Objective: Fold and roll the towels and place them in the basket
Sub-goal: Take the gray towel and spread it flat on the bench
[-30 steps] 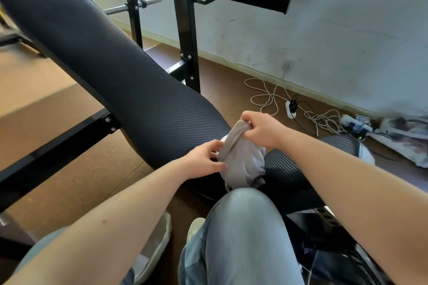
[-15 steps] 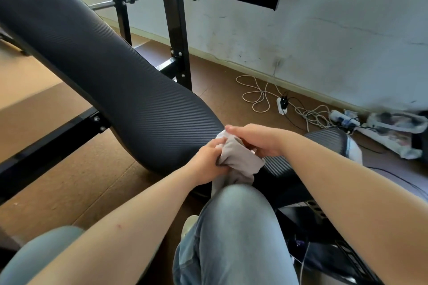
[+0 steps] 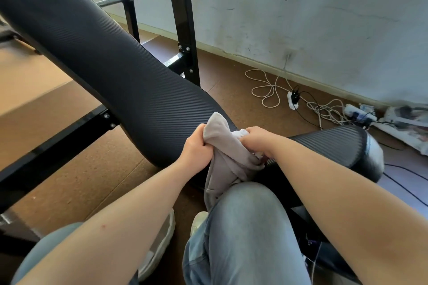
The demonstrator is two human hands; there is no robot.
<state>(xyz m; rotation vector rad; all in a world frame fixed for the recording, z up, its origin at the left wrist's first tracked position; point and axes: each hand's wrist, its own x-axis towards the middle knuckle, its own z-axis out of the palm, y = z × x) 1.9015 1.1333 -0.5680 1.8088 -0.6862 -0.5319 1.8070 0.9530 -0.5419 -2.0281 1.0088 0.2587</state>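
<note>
Right, I've got the grey towel (image 3: 228, 159) bunched between both hands at the near end of the bench (image 3: 120, 65), and it's anything but flat. My left hand (image 3: 196, 149) grips its left side, fingers (image 3: 201, 131) curled into the cloth. My right hand (image 3: 259, 140) grips the upper right part, curled round it too. The two fists sit just beside each other with cloth between them.

Long axis now: it runs from a loose corner poking up above my left hand, down and towards me, where the tail drapes against my knee (image 3: 245, 203). So the bulk hangs below the fingers rather than stretching across them. A bit of white cloth (image 3: 240, 133) shows by my right hand, and I can't tell whether it's a second towel.

To my mind the hands need to part along one edge and spread it on the bench before any fold. No basket in view.
</note>
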